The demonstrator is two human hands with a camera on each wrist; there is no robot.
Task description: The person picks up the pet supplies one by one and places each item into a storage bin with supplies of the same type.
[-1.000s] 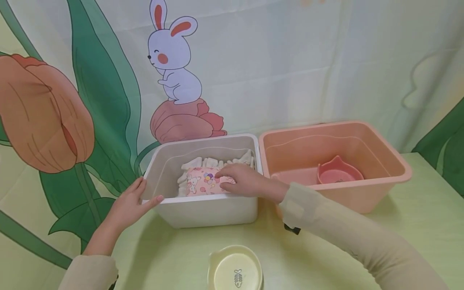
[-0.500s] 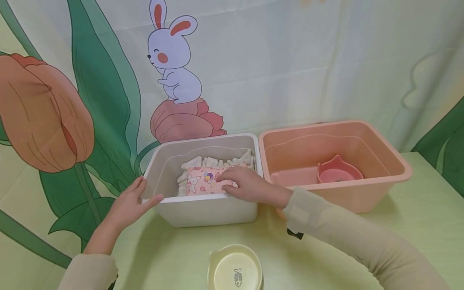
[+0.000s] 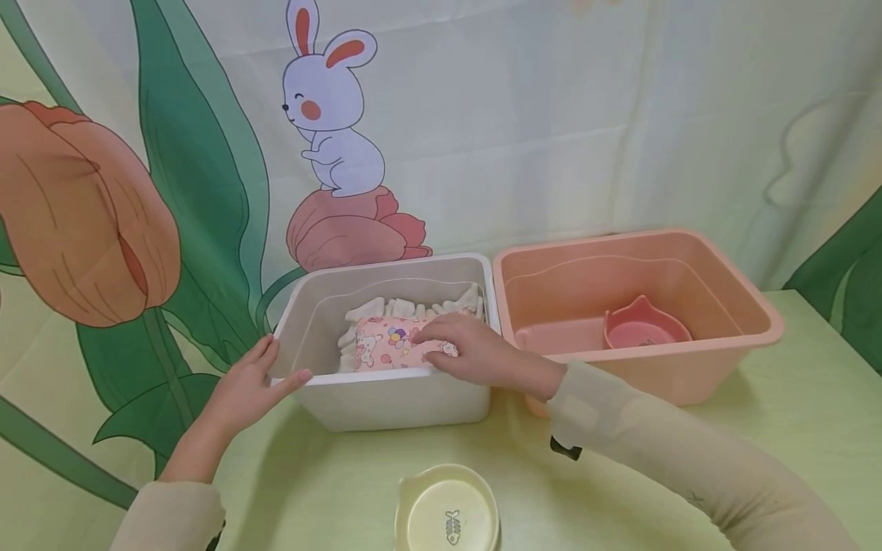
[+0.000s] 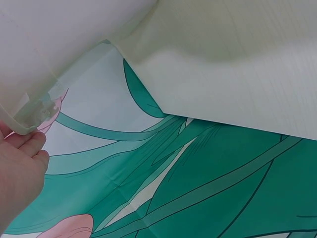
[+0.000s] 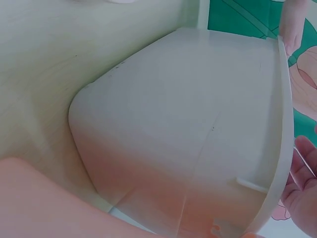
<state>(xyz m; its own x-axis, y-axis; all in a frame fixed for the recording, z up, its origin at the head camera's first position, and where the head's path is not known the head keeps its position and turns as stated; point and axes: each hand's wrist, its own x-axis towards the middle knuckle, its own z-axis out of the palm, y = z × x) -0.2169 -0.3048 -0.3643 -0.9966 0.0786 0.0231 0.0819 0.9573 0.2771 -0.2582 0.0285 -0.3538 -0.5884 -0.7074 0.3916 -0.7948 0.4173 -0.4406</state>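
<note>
A pink padded cloth piece (image 3: 386, 350) printed with rabbits and balloons lies in the white bin (image 3: 403, 402). White ruffled fabric (image 3: 398, 308) shows around its left and back sides. My right hand (image 3: 468, 348) reaches over the front rim and rests on the right part of the pink piece, thumb and fingers apart and loosely bent. My left hand (image 3: 244, 390) rests on the bin's front left corner, thumb on the front rim and fingers along the left rim. In the right wrist view the bin's front wall hides most of the right fingers (image 5: 302, 153).
A pink bin (image 3: 627, 375) stands right beside the white one, with a pink cat-eared bowl (image 3: 644, 327) inside. Nearer to me, a pale yellow bowl (image 3: 441, 513) with a fishbone print sits on the green table (image 3: 324, 490). A printed curtain (image 3: 537, 122) hangs behind.
My right hand has shifted slightly right and toward me over the pink cloth piece, uncovering a little more of its print. The left hand, bins and bowls stay in place.
</note>
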